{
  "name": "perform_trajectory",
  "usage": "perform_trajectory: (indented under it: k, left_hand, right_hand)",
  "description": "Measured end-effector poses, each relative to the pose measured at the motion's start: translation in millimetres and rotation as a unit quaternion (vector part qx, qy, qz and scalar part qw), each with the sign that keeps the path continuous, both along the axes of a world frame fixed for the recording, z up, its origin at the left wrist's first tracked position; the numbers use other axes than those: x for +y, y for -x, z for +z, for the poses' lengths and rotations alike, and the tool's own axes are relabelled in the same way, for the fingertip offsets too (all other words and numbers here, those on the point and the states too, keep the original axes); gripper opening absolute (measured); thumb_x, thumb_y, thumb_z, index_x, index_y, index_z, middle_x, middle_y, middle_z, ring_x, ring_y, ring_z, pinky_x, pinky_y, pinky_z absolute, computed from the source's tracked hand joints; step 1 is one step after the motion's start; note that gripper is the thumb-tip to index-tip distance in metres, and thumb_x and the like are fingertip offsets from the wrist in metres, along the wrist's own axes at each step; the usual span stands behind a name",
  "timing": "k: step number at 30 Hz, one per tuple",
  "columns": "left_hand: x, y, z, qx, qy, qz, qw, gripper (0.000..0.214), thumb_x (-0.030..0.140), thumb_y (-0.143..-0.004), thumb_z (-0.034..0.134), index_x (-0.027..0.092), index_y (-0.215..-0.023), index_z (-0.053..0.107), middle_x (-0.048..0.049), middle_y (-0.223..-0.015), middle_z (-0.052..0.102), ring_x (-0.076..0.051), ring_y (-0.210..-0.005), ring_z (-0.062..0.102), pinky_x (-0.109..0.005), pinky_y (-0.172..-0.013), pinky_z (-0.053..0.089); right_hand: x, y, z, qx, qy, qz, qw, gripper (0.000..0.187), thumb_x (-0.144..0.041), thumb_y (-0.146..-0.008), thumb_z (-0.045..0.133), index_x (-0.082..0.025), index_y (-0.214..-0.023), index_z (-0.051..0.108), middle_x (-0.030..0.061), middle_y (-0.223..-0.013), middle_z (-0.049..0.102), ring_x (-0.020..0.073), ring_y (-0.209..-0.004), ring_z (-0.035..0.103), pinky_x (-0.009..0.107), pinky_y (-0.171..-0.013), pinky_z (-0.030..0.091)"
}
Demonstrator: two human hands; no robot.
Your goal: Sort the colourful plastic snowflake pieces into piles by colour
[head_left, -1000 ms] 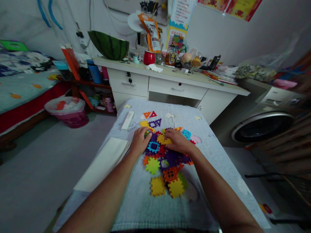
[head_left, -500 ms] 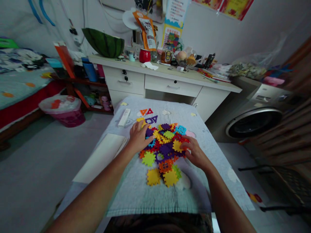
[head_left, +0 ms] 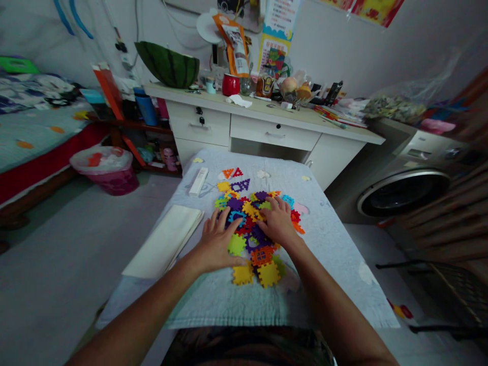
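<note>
A heap of colourful notched puzzle tiles [head_left: 253, 231] lies in the middle of a small table covered with a pale blue cloth [head_left: 328, 254]. My left hand [head_left: 217, 243] rests flat at the heap's left edge, fingers spread over a green and a blue tile. My right hand [head_left: 277, 222] lies palm down on the right part of the heap, fingers stretched toward its far side. Two yellow tiles [head_left: 257, 273] sit at the near end, clear of both hands. Orange, red and purple triangle pieces [head_left: 237, 178] lie apart at the far end.
A white remote [head_left: 199, 181] and a folded white cloth [head_left: 168, 239] lie at the table's left. Behind stands a cluttered white desk [head_left: 267, 124] with a half watermelon [head_left: 168, 63]. A washing machine [head_left: 404, 188] is on the right; a bed and a pink bin [head_left: 107, 170] on the left.
My left hand has slid back toward me along the heap's left edge. My right hand moved from the heap's right edge onto its top. The tiles have been pushed closer together.
</note>
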State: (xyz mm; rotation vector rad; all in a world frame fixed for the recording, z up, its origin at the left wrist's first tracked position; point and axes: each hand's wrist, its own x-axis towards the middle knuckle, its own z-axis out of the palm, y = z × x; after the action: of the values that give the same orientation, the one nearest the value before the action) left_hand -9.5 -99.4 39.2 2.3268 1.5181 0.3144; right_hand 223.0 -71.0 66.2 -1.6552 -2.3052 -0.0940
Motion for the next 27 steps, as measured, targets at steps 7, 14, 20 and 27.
perform_trajectory:
  k: [7,14,20,27]
  left_hand:
    - [-24,0,-4.9,0.015,0.044,-0.067,0.997,0.130,0.066,-0.041,0.084,0.030,-0.153,0.028,-0.0155,-0.164,-0.008,-0.048,-0.146,-0.012,-0.070,-0.113,0.009]
    - [-19,-9,-13.6,0.009,-0.007,-0.064,0.998,0.109,0.055,-0.053,0.083,0.030,-0.149,0.036,-0.0144,-0.165,-0.002,-0.046,-0.148,-0.006,-0.065,-0.115,0.014]
    - [13,-7,-13.8,0.008,-0.096,-0.042,0.994,0.066,0.041,-0.075,0.069,0.024,-0.136,0.052,-0.0138,-0.156,0.031,-0.040,-0.146,0.019,-0.058,-0.116,0.022]
    - [31,-7,-11.6,-0.005,-0.135,0.016,0.991,0.058,0.015,-0.072,0.056,0.021,-0.130,0.057,-0.0127,-0.146,0.044,-0.035,-0.140,0.030,-0.054,-0.115,0.027]
  right_hand:
    - [29,16,-12.4,-0.018,0.036,-0.047,0.998,0.017,-0.025,-0.082,0.063,-0.021,-0.094,0.074,0.0127,-0.138,0.052,0.0364,-0.132,0.035,0.057,-0.106,0.027]
    - [26,-6,-13.0,0.120,-0.012,-0.020,0.992,0.016,-0.018,-0.078,0.059,-0.020,-0.087,0.072,0.0106,-0.127,0.060,0.0300,-0.123,0.045,0.050,-0.106,0.032]
    - [29,-6,-7.0,0.216,-0.081,0.002,0.973,0.024,-0.018,-0.086,0.049,-0.020,-0.093,0.072,0.0102,-0.113,0.065,0.0254,-0.113,0.053,0.043,-0.103,0.037]
    - [35,-12,-12.9,0.181,-0.025,-0.050,0.982,0.027,-0.024,-0.088,0.052,-0.020,-0.105,0.073,0.0122,-0.119,0.063,0.0275,-0.114,0.052,0.046,-0.103,0.037]
